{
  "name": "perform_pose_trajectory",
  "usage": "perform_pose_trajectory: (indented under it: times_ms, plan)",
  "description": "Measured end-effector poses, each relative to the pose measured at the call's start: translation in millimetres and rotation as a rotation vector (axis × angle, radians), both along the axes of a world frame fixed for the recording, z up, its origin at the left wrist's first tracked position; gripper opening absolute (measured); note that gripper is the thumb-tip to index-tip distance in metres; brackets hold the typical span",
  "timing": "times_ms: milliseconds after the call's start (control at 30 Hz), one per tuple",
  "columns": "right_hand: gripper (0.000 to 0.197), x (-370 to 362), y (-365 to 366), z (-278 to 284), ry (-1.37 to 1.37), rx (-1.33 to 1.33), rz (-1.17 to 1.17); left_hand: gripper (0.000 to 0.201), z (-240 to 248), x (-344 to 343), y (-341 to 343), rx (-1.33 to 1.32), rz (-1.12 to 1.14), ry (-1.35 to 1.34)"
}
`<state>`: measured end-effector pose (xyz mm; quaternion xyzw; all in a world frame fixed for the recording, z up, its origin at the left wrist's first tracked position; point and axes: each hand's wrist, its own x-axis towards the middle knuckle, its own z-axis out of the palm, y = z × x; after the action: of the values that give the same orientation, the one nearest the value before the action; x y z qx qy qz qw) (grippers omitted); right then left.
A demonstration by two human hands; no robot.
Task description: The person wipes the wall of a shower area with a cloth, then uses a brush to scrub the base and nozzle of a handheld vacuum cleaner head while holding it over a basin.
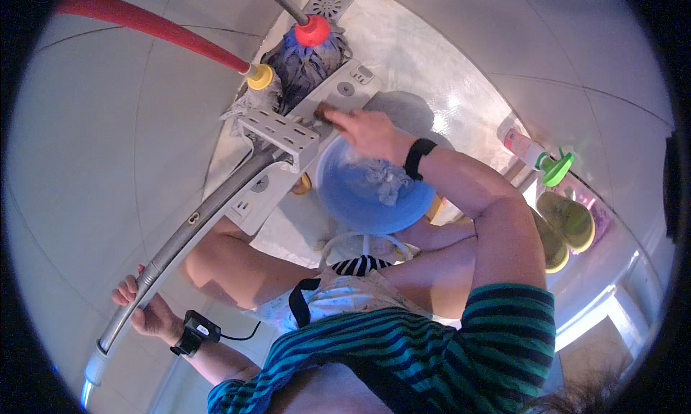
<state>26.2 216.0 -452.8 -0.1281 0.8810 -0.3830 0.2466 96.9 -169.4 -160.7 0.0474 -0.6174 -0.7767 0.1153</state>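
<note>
My left hand (147,309), at the lower left of the frame, is closed around the grey metal handle (194,223) of a flat mop, and I hold it firmly. The handle goes up to the grey mop head (306,129) in the upper middle. My right hand (367,129) presses a small brown sponge (332,112) on this mop head, with the fingers closed on it. Just under my right wrist is a blue basin (374,198) with a wet cloth (385,178) inside. Above, near the floor drain (327,3), a blue string mop (306,57) lies on the floor.
</note>
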Motion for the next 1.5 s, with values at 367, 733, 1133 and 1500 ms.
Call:
perform_pose_trajectory:
  times_ms: [367, 733, 1133, 1500]
  plan:
    - [0.035, 55, -39, 25, -0.132, -0.120, -0.236, 0.030, 0, -10, 23, -0.014, 0.030, 0.047]
    - [0.043, 62, -80, 20, -0.019, -0.322, -0.938, 0.020, -2, -16, 56, 0.016, -0.040, 0.075]
    - [0.037, 76, -82, 34, 0.070, -0.120, -0.684, 0.017, 4, -15, 105, -0.087, 0.023, 0.068]
    - [0.036, 98, -112, 44, 0.175, -0.139, -0.619, 0.015, 15, -35, 165, -0.209, -0.004, 0.130]
